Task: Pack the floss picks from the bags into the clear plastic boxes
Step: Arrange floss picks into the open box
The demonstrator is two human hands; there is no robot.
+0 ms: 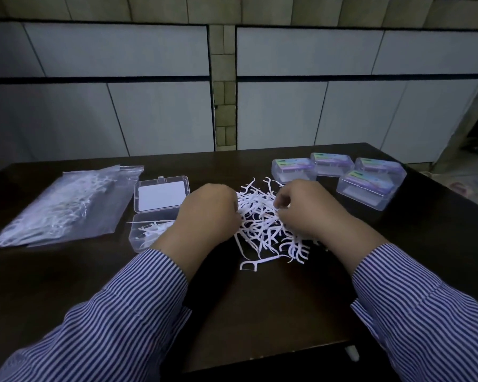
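Left hand [209, 209] and right hand [305, 206] knuckles-up — fingers curled under (tips hidden).

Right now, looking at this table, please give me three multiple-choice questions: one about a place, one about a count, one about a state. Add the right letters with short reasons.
1. Where does the open box lie?
A. Between the bag and the loose pile of floss picks
B. Right of the closed boxes
C. On the bag

2. How many closed boxes stand at the far right?
A. Two
B. Four
C. Six

3. How is the open box?
A. Empty
B. Full to the rim
C. Holding a few picks

Answers: 1 A, the bag lies left of it and the pile right; 2 B, four labelled lids show; 3 C, some picks lie in its base.
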